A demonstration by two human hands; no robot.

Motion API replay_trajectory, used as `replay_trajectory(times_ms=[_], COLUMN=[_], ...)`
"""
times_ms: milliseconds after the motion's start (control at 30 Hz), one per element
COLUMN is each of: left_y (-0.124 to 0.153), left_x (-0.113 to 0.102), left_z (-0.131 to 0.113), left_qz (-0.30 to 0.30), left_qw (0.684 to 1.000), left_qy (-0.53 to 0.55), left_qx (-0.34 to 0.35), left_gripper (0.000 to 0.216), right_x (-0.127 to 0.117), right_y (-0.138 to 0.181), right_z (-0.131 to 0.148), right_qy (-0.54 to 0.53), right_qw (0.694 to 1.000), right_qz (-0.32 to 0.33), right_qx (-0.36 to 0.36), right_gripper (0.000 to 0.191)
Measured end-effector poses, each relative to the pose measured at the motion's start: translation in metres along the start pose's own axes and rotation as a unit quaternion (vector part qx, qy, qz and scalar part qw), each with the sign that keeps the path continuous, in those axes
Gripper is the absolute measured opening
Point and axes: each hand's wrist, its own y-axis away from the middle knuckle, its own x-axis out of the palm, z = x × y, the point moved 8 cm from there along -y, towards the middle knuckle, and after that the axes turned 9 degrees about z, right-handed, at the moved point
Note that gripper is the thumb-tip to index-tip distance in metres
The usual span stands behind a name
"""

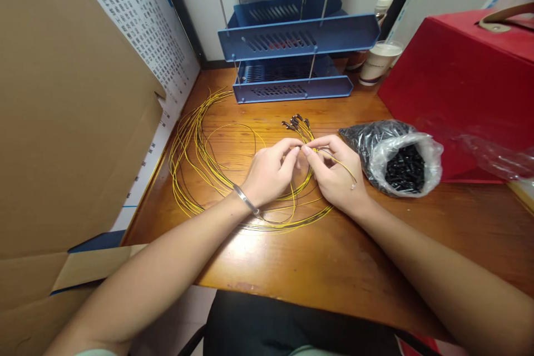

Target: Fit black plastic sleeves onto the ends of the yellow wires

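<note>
"Fingers?"
"Right hand (339, 173) pinches a yellow wire (342, 164); left hand (270, 171) has fingertips nearly meeting, any hold too small to tell."
"The wire coil (188, 122)?"
"On the table (267, 267), left, partly hidden by the left wrist."

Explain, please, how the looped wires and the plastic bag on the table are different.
The looped wires are thin yellow and dark strands, while the plastic bag is see-through and filled with small black pieces. The wires spread in wide, loose loops; the bag sits as one compact bulge, its mouth open. The wires run beneath both hands, whereas the bag lies to the right of the right hand. Both rest on the wooden table.
</note>
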Motion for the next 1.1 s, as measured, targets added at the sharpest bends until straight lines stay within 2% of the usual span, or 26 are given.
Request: replay_trajectory(times_ms=[167,400,1100], left_y=[0.0,-0.0001,0.0006], left_x=[-0.0017,0.0002,0.0021], left_z=[0.0015,0.0012,-0.0019], left_qz=[-0.013,0.0,0.012], left_qw=[1.0,1.0,1.0], left_qy=[-0.002,0.003,-0.013], left_qx=[-0.012,0.0,0.008], left_gripper=[0.024,0.026,0.026], right_x=[-0.0038,0.0002,-0.0014], right_y=[0.0025,0.001,0.0002], right_z=[-0.0007,-0.0006,-0.0006], right_qy=[-0.016,-0.028,0.015], right_qw=[0.999,1.0,1.0], right_qz=[-0.027,-0.003,-0.014], right_qx=[-0.003,0.0,-0.006], right_gripper=[0.014,0.014,0.011])
